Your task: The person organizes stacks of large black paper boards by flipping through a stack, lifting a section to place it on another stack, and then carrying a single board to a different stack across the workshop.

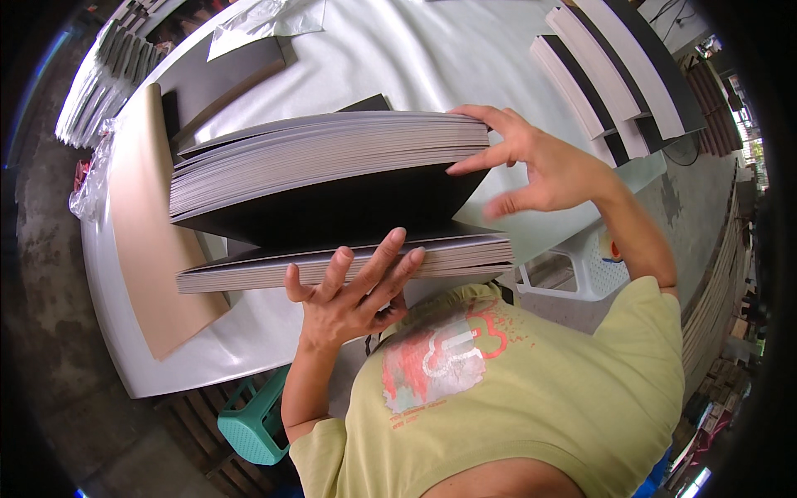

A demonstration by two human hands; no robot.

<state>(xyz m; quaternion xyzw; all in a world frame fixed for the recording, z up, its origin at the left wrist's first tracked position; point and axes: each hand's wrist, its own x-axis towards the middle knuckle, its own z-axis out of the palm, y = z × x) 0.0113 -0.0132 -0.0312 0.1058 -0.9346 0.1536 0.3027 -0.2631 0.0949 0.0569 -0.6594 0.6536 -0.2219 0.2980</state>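
A thick block of black sheets with pale grey edges (332,153) lies across the front of me, parted like a book into a thick upper part and a thinner lower part (241,280). My left hand (353,295) grips the lower part's near edge, fingers spread over it and thumb tucked below. My right hand (540,162) is at the right end of the upper part. One finger lies on its top corner and another reaches to its underside, spanning its thickness. The right thumb points away, slightly blurred. A dark gap shows between the parts.
A pale silvery sheet (398,50) covers the table. Brown paper (149,249) and dark sheets (224,79) lie at the left. Similar thick blocks (618,70) stand at the far right. Below the table edge are a green stool (253,423) and a white stool (573,270).
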